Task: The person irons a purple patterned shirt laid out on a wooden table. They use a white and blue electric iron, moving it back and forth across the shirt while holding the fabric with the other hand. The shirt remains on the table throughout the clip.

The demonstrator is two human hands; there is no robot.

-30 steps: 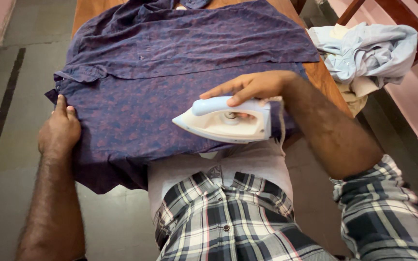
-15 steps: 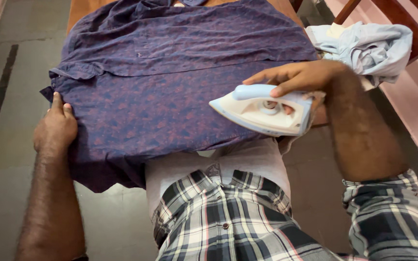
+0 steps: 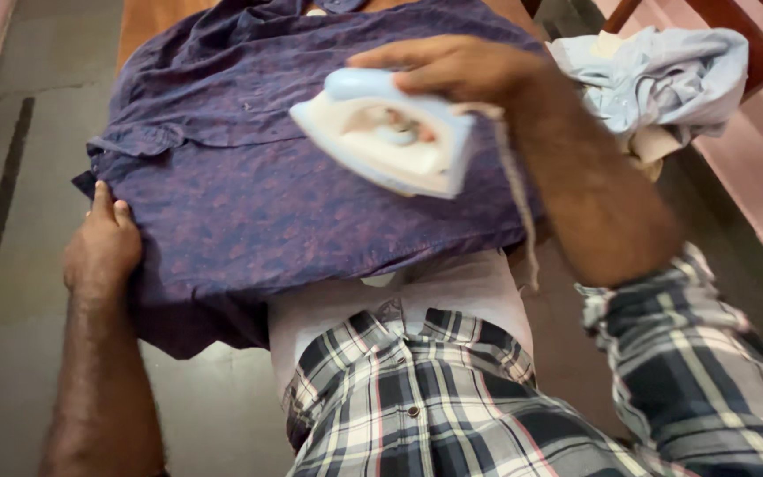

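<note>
1. The iron (image 3: 388, 141), white with a pale blue handle, sits over the upper middle of the purple shirt (image 3: 249, 194). Its nose points left and slightly away from the person, so its long axis runs roughly across the counter (image 3: 139, 22).
2. The right hand (image 3: 452, 66) is closed round the handle from above, index finger stretched along the top. The iron is motion-blurred, so I cannot tell whether its sole touches the cloth.
3. A pale cord (image 3: 514, 194) drops from the iron's heel, down past the right forearm.
4. The left hand (image 3: 103, 247) lies flat, fingers loosely curled, pressing the shirt's left edge at the counter's corner; it grips nothing.
5. The shirt covers nearly all of the wooden counter; its near hem hangs over the edge, and its collar is cut off at the top of the frame.
6. A crumpled light blue garment (image 3: 664, 79) lies at the right, on a chair (image 3: 752, 26) that is only partly in view.
</note>
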